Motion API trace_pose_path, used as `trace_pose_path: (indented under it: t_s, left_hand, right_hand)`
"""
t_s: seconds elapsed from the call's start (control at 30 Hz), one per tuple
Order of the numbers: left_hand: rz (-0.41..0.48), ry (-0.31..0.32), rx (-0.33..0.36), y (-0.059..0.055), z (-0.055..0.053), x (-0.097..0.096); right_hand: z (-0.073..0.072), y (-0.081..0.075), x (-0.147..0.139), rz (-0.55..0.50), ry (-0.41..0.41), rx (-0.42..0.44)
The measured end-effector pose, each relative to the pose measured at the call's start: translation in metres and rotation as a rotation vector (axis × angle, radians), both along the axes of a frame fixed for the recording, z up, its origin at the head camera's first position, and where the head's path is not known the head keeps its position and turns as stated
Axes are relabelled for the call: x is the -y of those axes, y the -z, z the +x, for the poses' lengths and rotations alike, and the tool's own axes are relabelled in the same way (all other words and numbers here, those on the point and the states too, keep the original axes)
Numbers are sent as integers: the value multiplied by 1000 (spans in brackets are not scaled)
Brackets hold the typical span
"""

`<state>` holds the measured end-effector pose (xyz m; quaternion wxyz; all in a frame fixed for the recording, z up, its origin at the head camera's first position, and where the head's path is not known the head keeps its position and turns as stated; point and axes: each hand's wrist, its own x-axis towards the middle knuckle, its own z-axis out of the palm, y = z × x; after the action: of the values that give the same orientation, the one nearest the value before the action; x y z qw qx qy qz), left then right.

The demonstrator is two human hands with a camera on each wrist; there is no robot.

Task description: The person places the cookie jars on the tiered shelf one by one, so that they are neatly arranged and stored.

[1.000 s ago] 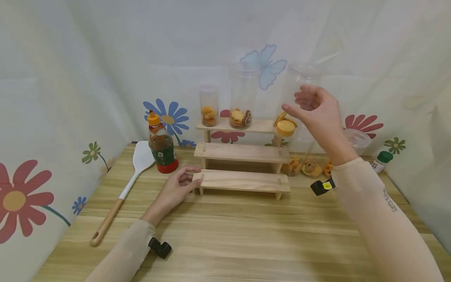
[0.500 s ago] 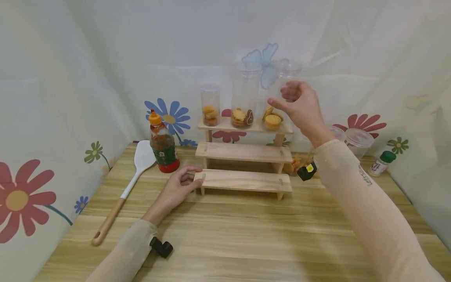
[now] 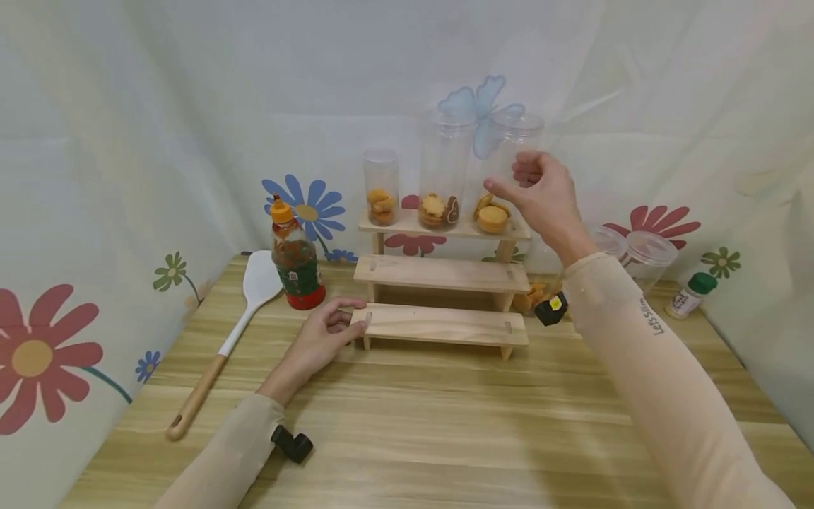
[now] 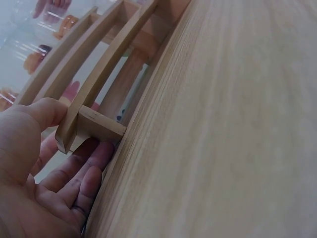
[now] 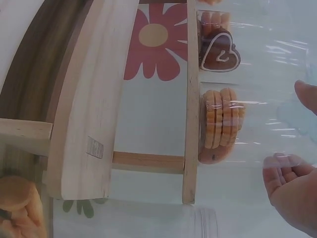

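Note:
A three-step wooden display shelf (image 3: 445,272) stands at the back of the table. My left hand (image 3: 321,336) grips the left end of its lowest step, thumb over the board (image 4: 99,74) and fingers beside the leg in the left wrist view. My right hand (image 3: 550,201) holds a tall clear jar (image 3: 499,152) on the right end of the top step, thumb and fingers around its upper part. Round sandwich cookies (image 5: 220,119) lie in its bottom. To its left on that step are a tall jar (image 3: 445,162) with mixed cookies and a shorter jar (image 3: 380,170).
A sauce bottle (image 3: 297,272) with a yellow cap and a white spatula (image 3: 257,279) with a wooden handle are at the left. More clear jars (image 3: 650,258) with snacks stand behind my right forearm. A green-capped shaker (image 3: 689,295) is at the far right.
My right hand has brought the cookie jar leftward from beyond the shelf's right side onto the top step. Over the last half second it hardly moves. My left hand keeps its grip.

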<state>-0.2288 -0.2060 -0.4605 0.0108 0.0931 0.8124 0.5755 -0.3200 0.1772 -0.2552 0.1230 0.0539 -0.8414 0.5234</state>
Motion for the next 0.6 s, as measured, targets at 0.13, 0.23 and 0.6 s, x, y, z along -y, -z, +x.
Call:
trace_pose_path:
  t_s: [0.13, 0.23, 0.6]
  left_hand:
    - [-4, 1, -2, 1, -1, 0]
    - [-1, 1, -9, 0, -1, 0]
    - [4, -3, 4, -1, 0, -1]
  right_hand:
    - [0, -1, -1, 10, -3, 13]
    - [1, -3, 0, 25, -6, 21]
    - [5, 0, -3, 30, -19, 31]
